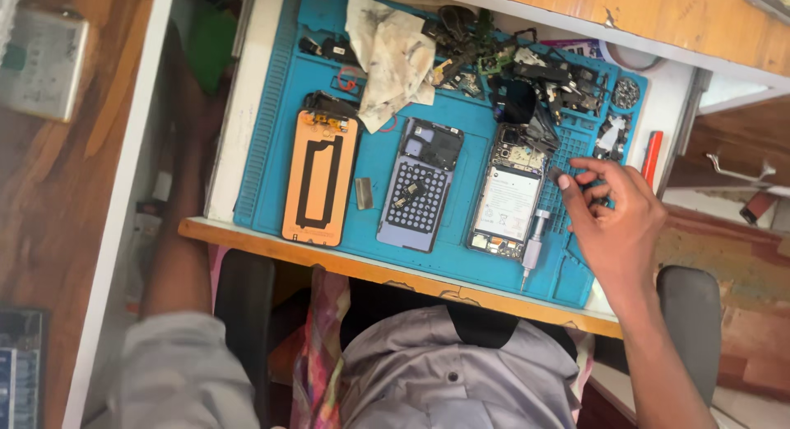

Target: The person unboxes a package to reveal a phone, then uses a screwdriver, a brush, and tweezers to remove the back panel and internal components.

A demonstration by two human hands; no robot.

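**Hands over the repair mat**

Right hand (613, 219) is held above the blue mat's (378, 162) gridded compartments, fingers bent, a small dark part (563, 180) pinched at thumb and fingertips. Small screws and metal bits are kept in the mat's far-right trays (625, 93). An opened phone (506, 200) is laid just beside the hand, a screwdriver (532, 246) near it. Left hand is hidden beyond the worktop's edge; only the forearm (177, 231) is seen, so its grip cannot be told.

left hand (191, 108): hidden past mat's (271, 108) left edge, in shadow | part pinched in right hand (613, 219): too small to identify | parts pile (527, 71) at far edge: blurred
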